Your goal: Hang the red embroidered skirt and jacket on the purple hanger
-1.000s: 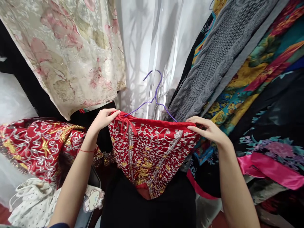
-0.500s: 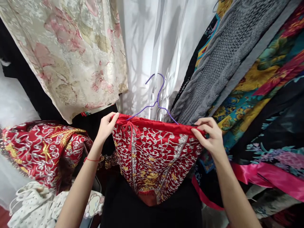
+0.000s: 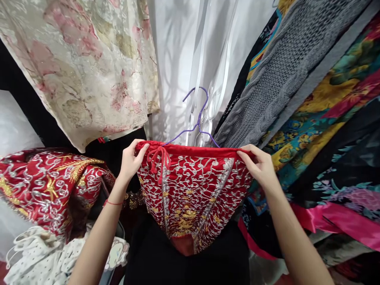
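Note:
A red garment with silver and gold embroidery hangs folded over a purple wire hanger. My left hand pinches its top edge at the left end, beside a red drawstring bow. My right hand grips the top edge at the right end. The cloth hangs down between my forearms to a point over something black. The hanger's hook stands free in front of white fabric.
A cream floral cloth hangs at upper left. A grey knit and colourful floral garments crowd the right. Another red embroidered piece lies at left, above white dotted fabric. A pink satin band runs at lower right.
Both hands have shifted their hold along the garment's top edge, curling tighter onto it. The garment and hanger stay almost in place; the view wobbled slightly.

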A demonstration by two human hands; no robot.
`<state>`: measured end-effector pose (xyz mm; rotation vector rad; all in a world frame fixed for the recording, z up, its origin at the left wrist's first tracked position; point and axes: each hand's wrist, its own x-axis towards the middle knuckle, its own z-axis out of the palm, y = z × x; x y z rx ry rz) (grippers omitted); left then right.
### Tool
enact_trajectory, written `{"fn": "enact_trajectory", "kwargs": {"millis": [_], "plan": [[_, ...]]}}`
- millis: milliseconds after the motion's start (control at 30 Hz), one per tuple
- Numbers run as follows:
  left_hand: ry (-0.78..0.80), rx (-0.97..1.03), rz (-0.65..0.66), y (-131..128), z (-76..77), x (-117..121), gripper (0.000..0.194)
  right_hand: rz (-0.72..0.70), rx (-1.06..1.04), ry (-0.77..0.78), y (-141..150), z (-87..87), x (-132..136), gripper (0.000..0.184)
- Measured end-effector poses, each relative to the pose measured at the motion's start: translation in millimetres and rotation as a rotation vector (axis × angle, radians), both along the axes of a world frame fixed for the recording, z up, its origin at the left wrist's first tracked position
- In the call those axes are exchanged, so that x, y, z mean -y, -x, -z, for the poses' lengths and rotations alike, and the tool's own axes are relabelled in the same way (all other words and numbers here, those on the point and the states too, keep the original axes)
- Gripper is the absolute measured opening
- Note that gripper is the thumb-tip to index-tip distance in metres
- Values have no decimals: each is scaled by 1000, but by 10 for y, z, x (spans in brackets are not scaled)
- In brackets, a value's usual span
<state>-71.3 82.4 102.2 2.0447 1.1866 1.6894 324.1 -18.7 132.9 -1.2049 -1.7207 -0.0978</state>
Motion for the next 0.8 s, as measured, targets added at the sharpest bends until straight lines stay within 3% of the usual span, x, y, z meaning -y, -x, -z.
{"fn": "enact_trajectory", "kwargs": {"millis": [100, 233, 367, 567, 800], "plan": [[-48, -3, -142, -154, 70, -29, 29, 203, -104, -129, 126, 227, -239, 32], [-86, -73, -267, -239, 169, -89, 30, 389, -114, -175, 170, 426, -525, 41], [-73, -79, -292, -239, 255, -103, 31, 435, -124, -164, 130, 505, -584, 43], [-94, -28, -372, -363, 379, -29, 32, 478, -88, -185, 98, 481, -481, 43], [-90, -45, -397, -312, 354, 57, 31, 440, -91, -183, 95, 499, -560, 46]]}}
